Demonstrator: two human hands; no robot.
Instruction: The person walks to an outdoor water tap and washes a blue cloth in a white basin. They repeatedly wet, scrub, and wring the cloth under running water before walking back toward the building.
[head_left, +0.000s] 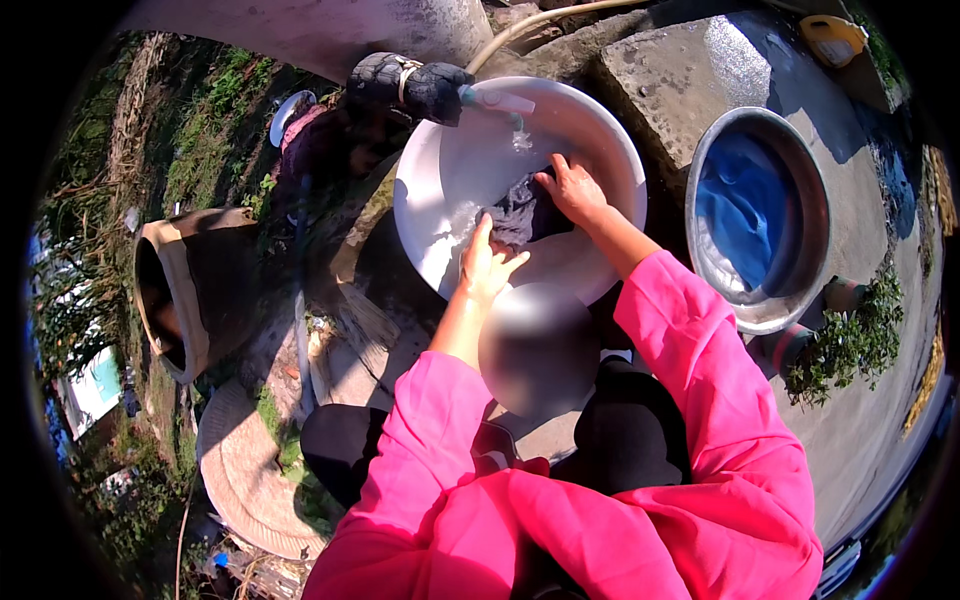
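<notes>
A wet dark cloth (516, 211) lies bunched in a large white basin (626, 154) with water in it. My left hand (486, 259) holds the cloth's near left edge, its other fingers spread. On the right side of the cloth, my right hand (574, 189) grips it from above, and its fingertips are partly hidden. Water runs from a tap (499, 100) over the far rim and falls beyond the cloth. Dark wrapping tied with a cord (409, 79) covers the tap's pipe.
To the right stands a metal basin (817, 195) with a blue cloth (742, 210) in water. A concrete slab (660, 90) rises behind it. Potted plants (847, 352) sit nearer me. On the left are a clay pipe (202, 292) and a round, ribbed-edge slab (240, 480).
</notes>
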